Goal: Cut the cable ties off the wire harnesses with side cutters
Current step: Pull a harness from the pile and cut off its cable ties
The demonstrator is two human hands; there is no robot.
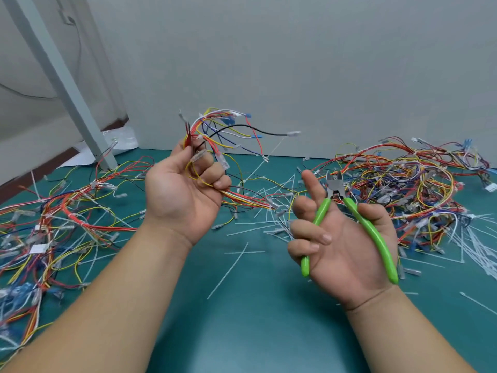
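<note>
My left hand (183, 195) is raised palm up and grips a wire harness (223, 130) of red, yellow, blue, white and black wires; its loose ends fan out above the fingers and more wires trail down to the right. My right hand (341, 238), palm up, holds green-handled side cutters (357, 219). The thumb is curled over one handle and the lower fingers over the other, while the index finger points up. The steel jaws (334, 184) stand slightly apart, some way to the right of the harness and touching nothing.
A pile of harnesses (403, 189) lies at the right on the green table mat (255, 305), another pile (53, 224) at the left. Several cut white cable ties (271, 224) are scattered between the hands. A grey frame leg (80, 109) slants at the left before a grey wall.
</note>
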